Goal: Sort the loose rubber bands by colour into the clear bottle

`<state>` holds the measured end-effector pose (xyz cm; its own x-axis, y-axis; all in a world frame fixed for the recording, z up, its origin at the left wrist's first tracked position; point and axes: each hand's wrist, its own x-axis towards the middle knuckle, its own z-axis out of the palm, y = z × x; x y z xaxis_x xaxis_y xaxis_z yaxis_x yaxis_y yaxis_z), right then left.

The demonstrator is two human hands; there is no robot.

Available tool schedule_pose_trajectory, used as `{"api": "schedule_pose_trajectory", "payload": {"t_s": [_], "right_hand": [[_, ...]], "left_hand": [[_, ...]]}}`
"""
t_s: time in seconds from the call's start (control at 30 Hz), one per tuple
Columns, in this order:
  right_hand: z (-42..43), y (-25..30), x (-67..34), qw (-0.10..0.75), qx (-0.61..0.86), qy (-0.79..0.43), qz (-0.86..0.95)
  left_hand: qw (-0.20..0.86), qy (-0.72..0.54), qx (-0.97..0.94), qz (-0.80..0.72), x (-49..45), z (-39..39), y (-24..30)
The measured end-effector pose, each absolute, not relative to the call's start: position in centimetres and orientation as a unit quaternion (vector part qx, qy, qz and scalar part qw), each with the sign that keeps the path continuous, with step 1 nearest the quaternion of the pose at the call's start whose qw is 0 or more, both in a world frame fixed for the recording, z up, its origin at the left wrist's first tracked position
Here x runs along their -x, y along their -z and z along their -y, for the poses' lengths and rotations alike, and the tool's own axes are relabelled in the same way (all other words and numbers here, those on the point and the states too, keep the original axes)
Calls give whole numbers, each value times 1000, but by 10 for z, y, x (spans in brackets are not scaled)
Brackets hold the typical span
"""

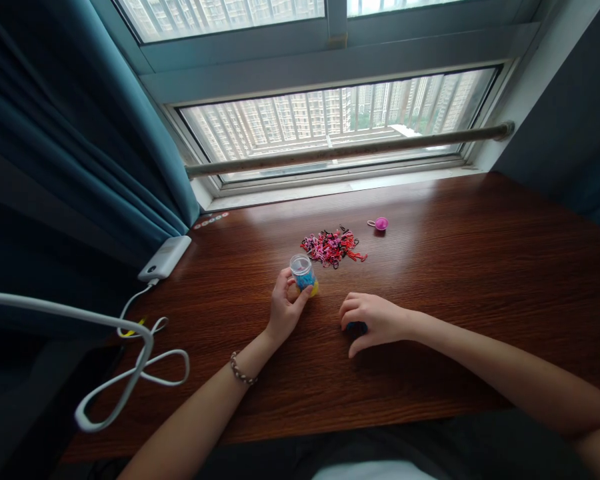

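Observation:
My left hand [286,310] is wrapped round a small clear jar [300,262], its mouth uncovered and tilted slightly. Blue rubber bands [306,279] fill its middle, with yellow at the bottom. To the right, my right hand [373,320] hovers low over the table, fingers curved and thumb apart from them. Beneath its palm lies a small dark-blue clump [356,327], mostly hidden; it looks like more bands. Just beyond the jar is a loose heap of pink, red and black rubber bands [330,248].
A pink lid-like piece with a loop [381,224] lies farther back on the brown wooden table [455,267]. At left are a white power bank [166,257] and a looping white cable [135,373]. Window and metal bar [350,153] bound the far side; a blue curtain [145,133] hangs left.

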<state>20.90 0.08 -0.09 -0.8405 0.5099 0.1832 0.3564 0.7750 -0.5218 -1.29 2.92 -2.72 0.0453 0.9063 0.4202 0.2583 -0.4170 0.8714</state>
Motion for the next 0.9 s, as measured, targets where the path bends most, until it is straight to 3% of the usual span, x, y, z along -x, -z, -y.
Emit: {"api": "schedule_pose_trajectory", "payload": {"t_s": [0.33,0.5,0.73,0.9], "right_hand": [[-20,-6,-226,123,205,-298,924],[-34,-16,-248,130,284,-364,878],[-23,-24,-252,11,339,-321,884],[-18,-18,-238,34,261,-266,927]], "left_hand": [[293,-513,-668,-453,15,-29,28],[287,-513,-669,-455,16,-29,27],[293,-518,-662,-454,15,-28,24],[295,-517,-664,-453,15,-28,25]]}}
